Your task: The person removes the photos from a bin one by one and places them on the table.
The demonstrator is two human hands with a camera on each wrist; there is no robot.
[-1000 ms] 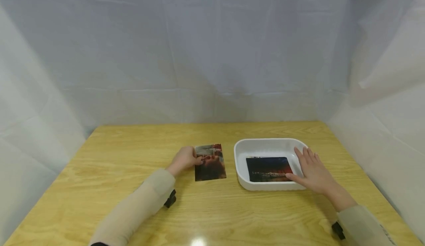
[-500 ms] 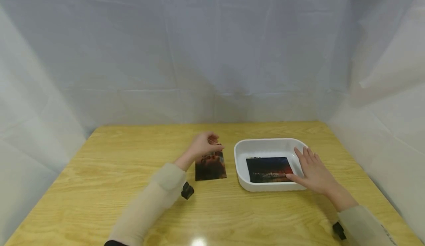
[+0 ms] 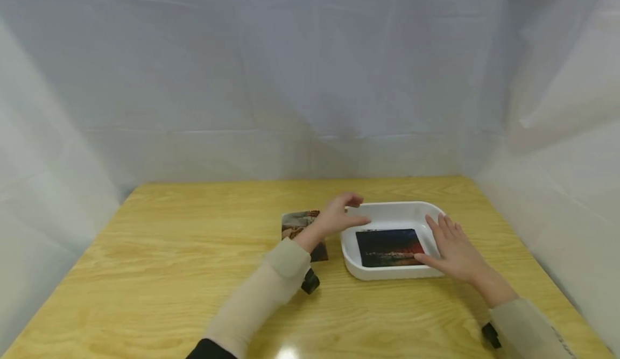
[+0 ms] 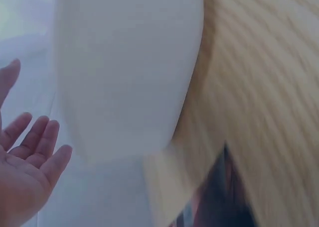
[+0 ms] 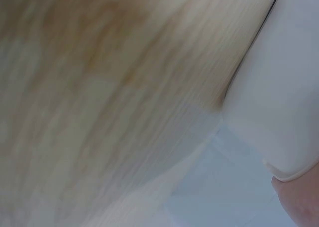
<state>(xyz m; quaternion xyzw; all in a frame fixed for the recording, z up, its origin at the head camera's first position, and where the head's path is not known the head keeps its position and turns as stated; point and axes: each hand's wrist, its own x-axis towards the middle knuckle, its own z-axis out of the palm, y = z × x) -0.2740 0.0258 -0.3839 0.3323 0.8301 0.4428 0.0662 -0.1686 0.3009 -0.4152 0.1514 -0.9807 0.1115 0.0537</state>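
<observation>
My left hand (image 3: 336, 220) hovers at the left rim of a white plastic tray (image 3: 392, 274), fingers apart and nothing held. In the left wrist view its palm and loosely bent fingers (image 4: 45, 142) show beside the tray wall (image 4: 129, 72). My right hand (image 3: 455, 252) rests at the tray's right rim with straight fingers, its thumb reaching over the inside. A dark photo print (image 3: 387, 250) with red and blue tones lies flat in the tray, a sliver of another beneath it. Left of the tray, a portrait photo print (image 3: 296, 222) lies on the table, partly covered by my left forearm.
The wooden table (image 3: 184, 251) is backed by a pale grey cloth (image 3: 290, 95), with more cloth at both sides. A small black device (image 3: 310, 281) sits under the left wrist, and another black device (image 3: 491, 335) under the right.
My left hand has left the portrait print's left edge and moved right across it to the tray's left rim, fingers spreading. The print stays on the table. My right hand keeps its place.
</observation>
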